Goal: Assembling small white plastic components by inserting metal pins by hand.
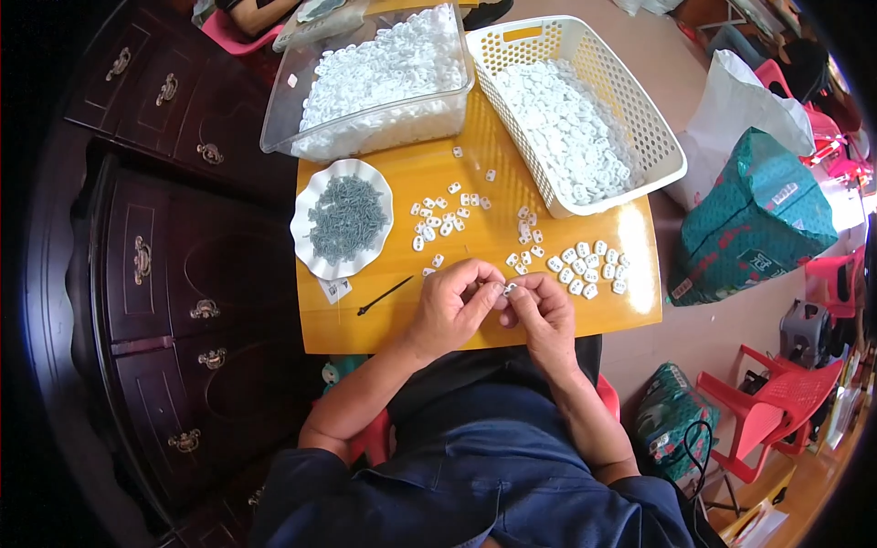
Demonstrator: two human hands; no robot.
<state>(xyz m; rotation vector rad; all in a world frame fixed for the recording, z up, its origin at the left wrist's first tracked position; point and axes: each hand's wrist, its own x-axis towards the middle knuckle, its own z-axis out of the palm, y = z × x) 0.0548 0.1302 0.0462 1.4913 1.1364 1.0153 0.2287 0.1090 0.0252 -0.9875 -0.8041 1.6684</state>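
Close to the table's near edge, my left hand [459, 300] and my right hand [545, 320] meet fingertip to fingertip. Between them they pinch a small white plastic piece [510, 289]; whether the left fingers also hold something tiny is hidden. Ahead of the hands lie loose small white pieces with dark holes [448, 219]. Beyond my right hand sits a cluster of rounded white pieces with dark markings [590, 267]. A thin dark rod with a thicker end [384, 297] lies left of my left hand. Farther left, a white scalloped plate [300, 233] holds many grey screws [347, 219].
A clear plastic bin [365, 137] and a white perforated basket [653, 164], both full of white pieces, stand at the far side of the yellow table [411, 329]. Dark wooden drawers [146, 256] line the left. Teal bags [754, 224] and red chairs [776, 402] stand right.
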